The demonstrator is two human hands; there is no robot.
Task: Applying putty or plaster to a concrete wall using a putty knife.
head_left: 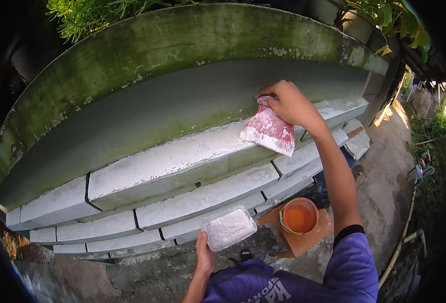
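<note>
My right hand [283,101] grips a red, flexible spreader [268,131] smeared with white paste, its wide edge lying on or just over the white-coated upper ledge [172,164] of curved concrete blocks. The ledge's coating is uneven in places, and its front face is green-stained. My left hand [206,250] holds a clear rectangular plastic tub [229,227] of thick white paste below the ledge, near the lower block rows [207,194].
A curved, mossy wall [192,38] rises behind the ledge, with plants and pots [357,25] on top. An orange bucket [298,216] of liquid stands on a brown board [283,242] at lower right. A concrete path [384,161], poles and weeds [425,131] lie along the right.
</note>
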